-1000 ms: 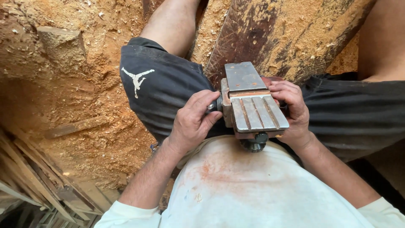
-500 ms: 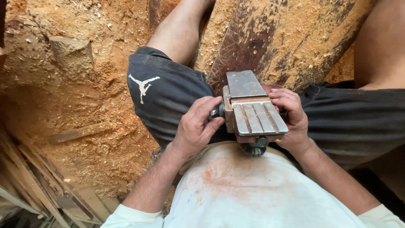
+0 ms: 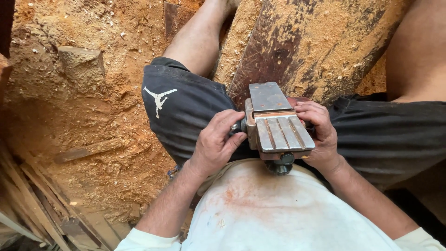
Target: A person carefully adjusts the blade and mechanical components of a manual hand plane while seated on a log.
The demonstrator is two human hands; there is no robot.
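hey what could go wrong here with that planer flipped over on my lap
The planer rests sole-up on bare-legged lap, so a slip could hit skin. The left hand fingers sit close to the gap between the sole plates, where a cutter would be. Sawdust on the floor may make footing loose.

A grey metal hand planer [image 3: 278, 126] lies sole-up across the person's lap, its grooved plate facing upward, a dark round knob at its near end.

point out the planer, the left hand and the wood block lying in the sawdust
planer [image 3: 278, 132]: head view, on its ribbed metal sole
left hand [image 3: 216, 142]: head view, on the back of the hand
wood block [image 3: 81, 60]: head view, on its top face
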